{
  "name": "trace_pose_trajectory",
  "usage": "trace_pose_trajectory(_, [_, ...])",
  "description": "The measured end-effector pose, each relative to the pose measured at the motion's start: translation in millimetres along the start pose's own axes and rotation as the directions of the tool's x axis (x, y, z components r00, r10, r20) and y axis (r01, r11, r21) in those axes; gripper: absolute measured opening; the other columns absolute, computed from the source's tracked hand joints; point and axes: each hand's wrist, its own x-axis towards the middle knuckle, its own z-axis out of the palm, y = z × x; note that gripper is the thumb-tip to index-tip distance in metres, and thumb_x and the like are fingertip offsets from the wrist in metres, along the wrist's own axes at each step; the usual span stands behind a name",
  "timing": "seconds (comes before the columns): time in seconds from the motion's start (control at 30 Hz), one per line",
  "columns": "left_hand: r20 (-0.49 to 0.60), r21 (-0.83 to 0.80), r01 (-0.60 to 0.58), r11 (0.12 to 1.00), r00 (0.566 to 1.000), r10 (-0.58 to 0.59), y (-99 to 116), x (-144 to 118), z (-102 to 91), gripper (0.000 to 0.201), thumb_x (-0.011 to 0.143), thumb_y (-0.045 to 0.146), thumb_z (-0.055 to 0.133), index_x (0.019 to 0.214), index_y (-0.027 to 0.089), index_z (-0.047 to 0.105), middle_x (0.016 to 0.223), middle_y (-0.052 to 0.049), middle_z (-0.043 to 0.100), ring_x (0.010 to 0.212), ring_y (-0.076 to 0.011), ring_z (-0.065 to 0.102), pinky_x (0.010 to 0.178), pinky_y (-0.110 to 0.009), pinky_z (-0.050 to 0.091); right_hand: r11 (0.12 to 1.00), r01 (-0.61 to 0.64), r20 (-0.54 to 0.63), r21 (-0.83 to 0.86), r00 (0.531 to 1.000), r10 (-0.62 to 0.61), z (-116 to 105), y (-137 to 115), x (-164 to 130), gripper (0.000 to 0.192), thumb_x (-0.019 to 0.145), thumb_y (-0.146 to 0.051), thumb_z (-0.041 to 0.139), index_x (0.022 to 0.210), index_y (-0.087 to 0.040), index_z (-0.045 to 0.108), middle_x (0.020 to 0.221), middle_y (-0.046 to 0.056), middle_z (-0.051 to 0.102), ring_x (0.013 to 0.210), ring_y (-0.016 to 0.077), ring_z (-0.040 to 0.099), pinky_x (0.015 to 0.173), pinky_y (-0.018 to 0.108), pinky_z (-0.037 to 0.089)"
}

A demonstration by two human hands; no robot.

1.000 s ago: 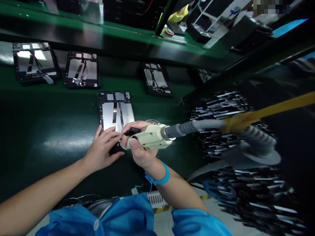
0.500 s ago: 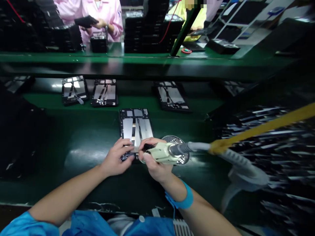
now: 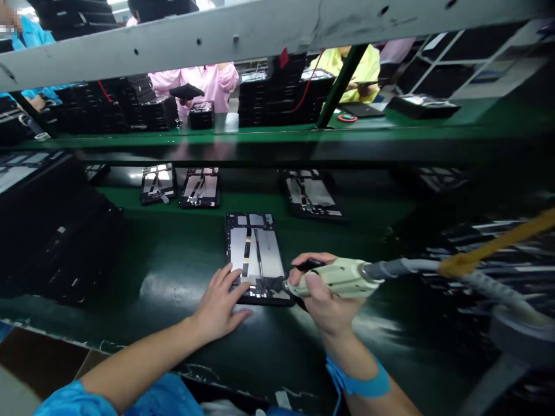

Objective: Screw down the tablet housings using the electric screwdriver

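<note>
- Green bench top (image 3: 130,277) fills the head view, shiny and dark, with an opened tablet (image 3: 255,254) lying flat right in the middle, silver plates and black frame facing up.
- Left hand (image 3: 221,303) sits at about 7 o'clock of the tablet, palm down, fingers spread open and flat, fingertips pressing its lower-left corner. Not gripping anything.
- Right hand (image 3: 323,294) is at about 4 o'clock of the tablet, wrapped tight around a pale electric screwdriver (image 3: 340,277). The tool lies nearly level, tip pointing left and touching the tablet's bottom-right corner.
- Grey cable (image 3: 407,267) runs off the back of the screwdriver toward 3 o'clock, with a yellow cord (image 3: 498,242) crossing it.
- Blue wrist strap (image 3: 359,381) on the right wrist.
- Up at 12 o'clock, three more opened tablets (image 3: 199,188) lie in a row on the belt, well apart from the hands.
- Further back, people in pink (image 3: 203,81) and yellow stand behind stacks of black trays (image 3: 277,98).
</note>
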Motion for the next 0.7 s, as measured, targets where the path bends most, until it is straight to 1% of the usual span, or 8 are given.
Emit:
trace_pose_trajectory(0.07, [-0.003,0.050,0.036,0.998,0.999,-0.036,-5.5,4.6,3.8,0.050,0.092,0.034,0.069,0.139,0.027,0.058,0.149,-0.015,0.053,0.146,-0.0369,0.042,0.114,-0.061,0.043,0.999,-0.003,-0.012,-0.034,1.000,0.003,-3.4,2.0,-0.2,0.025,0.084,-0.025,0.075,0.107,-0.023,0.063,0.088,0.002,0.070,0.055,0.0145,0.066,0.054,0.032,0.056])
trace_pose_trajectory(0.13, [-0.011,0.093,0.068,0.993,0.998,-0.068,-18.6,23.7,3.3,0.046,0.094,0.034,0.066,0.138,0.026,0.060,0.149,-0.014,0.054,0.146,-0.0357,0.042,0.115,-0.059,0.042,0.998,-0.019,-0.012,-0.059,1.000,0.019,-5.9,4.3,-0.8,0.025,0.085,-0.026,0.074,0.107,-0.023,0.063,0.084,0.001,0.070,0.056,0.0151,0.065,0.054,0.032,0.056])
trace_pose_trajectory(0.37, [-0.061,0.150,0.183,0.972,0.983,-0.176,-89.1,153.8,0.3,0.044,0.097,0.035,0.062,0.139,0.022,0.062,0.150,-0.015,0.055,0.151,-0.0371,0.034,0.125,-0.061,0.022,0.987,-0.047,-0.024,-0.156,0.999,0.044,-10.9,12.9,1.5,0.020,0.086,-0.026,0.073,0.104,-0.021,0.065,0.077,0.000,0.070,0.053,0.0143,0.063,0.049,0.029,0.053])
trace_pose_trajectory(0.5, [-0.121,0.135,0.327,0.935,0.942,-0.312,-128.9,198.4,-17.9,0.046,0.096,0.039,0.065,0.139,0.022,0.062,0.155,-0.013,0.051,0.151,-0.0327,0.036,0.126,-0.050,0.025,0.975,-0.054,-0.009,-0.218,0.999,0.053,-14.3,14.5,3.3,0.017,0.086,-0.027,0.073,0.101,-0.021,0.066,0.069,-0.001,0.068,0.052,0.0143,0.062,0.049,0.028,0.052])
trace_pose_trajectory(0.57, [-0.183,0.115,0.446,0.888,0.888,-0.422,-150.8,203.8,-42.3,0.046,0.099,0.042,0.062,0.140,0.022,0.060,0.155,-0.012,0.050,0.146,-0.0293,0.042,0.123,-0.047,0.033,0.967,-0.048,0.008,-0.249,0.999,0.052,-15.4,13.6,4.3,0.017,0.086,-0.027,0.072,0.101,-0.021,0.067,0.067,-0.002,0.067,0.052,0.0141,0.061,0.050,0.028,0.052])
trace_pose_trajectory(0.6, [-0.220,0.100,0.518,0.850,0.844,-0.489,-162.8,203.4,-57.5,0.045,0.101,0.042,0.059,0.141,0.022,0.058,0.153,-0.011,0.051,0.143,-0.0286,0.046,0.120,-0.049,0.037,0.963,-0.042,0.015,-0.265,0.999,0.048,-15.6,12.8,4.9,0.016,0.086,-0.028,0.072,0.100,-0.021,0.067,0.065,-0.002,0.067,0.052,0.0142,0.062,0.051,0.028,0.052])
trace_pose_trajectory(0.67, [-0.281,0.059,0.673,0.738,0.720,-0.634,-187.7,199.3,-89.4,0.045,0.101,0.042,0.061,0.139,0.018,0.057,0.146,-0.013,0.055,0.131,-0.0303,0.055,0.110,-0.056,0.046,0.959,-0.026,0.021,-0.282,0.999,0.033,-15.4,11.0,6.2,0.016,0.086,-0.029,0.071,0.100,-0.021,0.067,0.067,-0.001,0.067,0.053,0.0146,0.063,0.052,0.028,0.053])
trace_pose_trajectory(0.7, [-0.289,0.035,0.738,0.674,0.653,-0.700,-199.7,196.2,-103.7,0.044,0.100,0.041,0.063,0.137,0.017,0.058,0.141,-0.013,0.058,0.126,-0.0294,0.059,0.106,-0.054,0.050,0.960,-0.019,0.019,-0.279,1.000,0.025,-15.2,10.3,6.8,0.017,0.086,-0.030,0.071,0.100,-0.021,0.067,0.068,-0.001,0.068,0.054,0.0149,0.064,0.052,0.028,0.054])
